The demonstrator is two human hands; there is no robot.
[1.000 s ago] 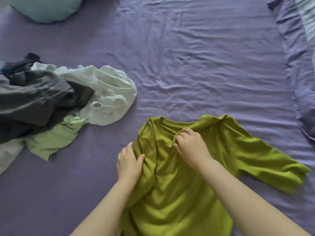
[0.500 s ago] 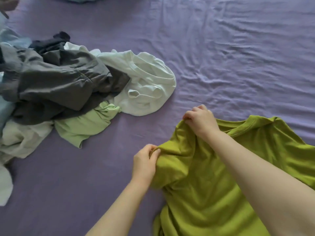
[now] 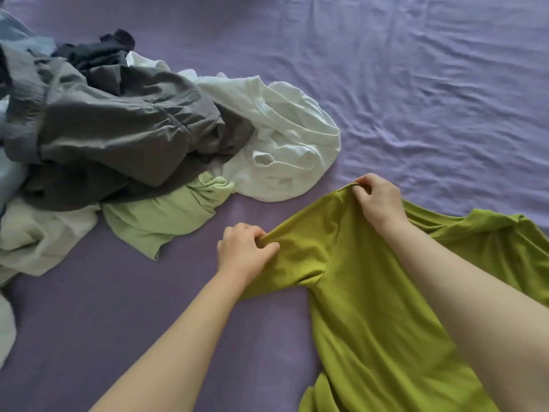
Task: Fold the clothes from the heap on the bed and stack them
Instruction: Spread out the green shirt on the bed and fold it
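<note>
A wrinkled purple sheet [image 3: 416, 84] is covering the bed. The soft olive-green shirt [image 3: 371, 292] is lying near its front edge; the left hand [image 3: 243, 251] and right hand [image 3: 377, 197] are both pinching its sleeve. The crumpled heap [image 3: 118, 138] is lying toward the left edge.

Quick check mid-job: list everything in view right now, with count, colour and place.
olive green T-shirt: one, olive green, lower right on the bed, partly spread out
grey garment: one, dark grey, top of the heap at left
white T-shirt: one, white, right edge of the heap
light green garment: one, pale green, front of the heap, partly under the grey one
dark garment: one, near black, back of the heap
pale garments: count unclear, whitish and light blue, far left edge
bedsheet: one, purple, wrinkled, under everything
left hand: pinches the olive shirt's sleeve edge
right hand: pinches the olive shirt's shoulder
</note>
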